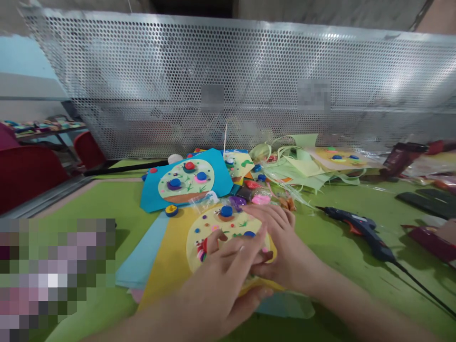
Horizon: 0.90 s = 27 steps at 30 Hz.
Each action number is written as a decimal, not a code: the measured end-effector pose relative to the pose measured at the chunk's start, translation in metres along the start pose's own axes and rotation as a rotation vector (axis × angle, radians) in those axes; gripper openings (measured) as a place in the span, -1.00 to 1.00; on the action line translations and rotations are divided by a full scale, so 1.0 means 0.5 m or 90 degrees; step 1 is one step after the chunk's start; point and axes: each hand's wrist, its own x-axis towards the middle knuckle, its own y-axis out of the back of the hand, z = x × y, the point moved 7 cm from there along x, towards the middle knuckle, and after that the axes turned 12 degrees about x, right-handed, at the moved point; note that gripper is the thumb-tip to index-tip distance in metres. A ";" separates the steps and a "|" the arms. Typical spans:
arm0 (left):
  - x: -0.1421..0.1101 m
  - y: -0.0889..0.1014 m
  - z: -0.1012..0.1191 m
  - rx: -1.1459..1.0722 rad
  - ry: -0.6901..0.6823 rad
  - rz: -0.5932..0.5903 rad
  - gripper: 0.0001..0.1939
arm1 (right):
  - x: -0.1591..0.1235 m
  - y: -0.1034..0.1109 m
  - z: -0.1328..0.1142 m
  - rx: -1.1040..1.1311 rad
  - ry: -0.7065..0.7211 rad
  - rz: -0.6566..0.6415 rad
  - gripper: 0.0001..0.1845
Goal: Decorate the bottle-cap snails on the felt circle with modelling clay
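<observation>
Both my bare hands, left hand and right hand, loosely curled over cream round paper disc with colourful bits, 12 o'clock, on yellow paper sheet; can't tell if either's pinching. Dark-blue plastic glue gun: 3 o'clock from them.

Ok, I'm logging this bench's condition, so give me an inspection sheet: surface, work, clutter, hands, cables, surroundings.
Surface: green tabletop, largely covered.
Work: yellow sheet bearing a decorated pale oval.
Clutter: blue card, pale-green paper strips and small coloured packets beyond the work.
Hands: left hand and right hand meet over the oval; their grip is unclear.
Cables: black cord from glue gun, leaving at right; plug unseen.
Surroundings: perforated metal panel behind; red chair at left.
</observation>
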 end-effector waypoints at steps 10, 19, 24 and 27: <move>0.002 0.003 0.000 0.053 0.018 0.007 -0.28 | 0.016 0.020 0.006 -0.001 0.010 0.012 -0.24; 0.002 0.008 -0.002 0.063 0.052 0.050 -0.30 | 0.021 0.032 0.005 -0.007 0.007 0.009 -0.31; 0.006 -0.011 0.011 0.071 0.020 0.004 -0.26 | 0.022 0.018 -0.011 0.016 0.052 -0.022 -0.34; 0.002 0.002 -0.003 0.040 0.069 0.040 -0.23 | 0.022 0.032 0.000 0.002 0.032 -0.013 -0.32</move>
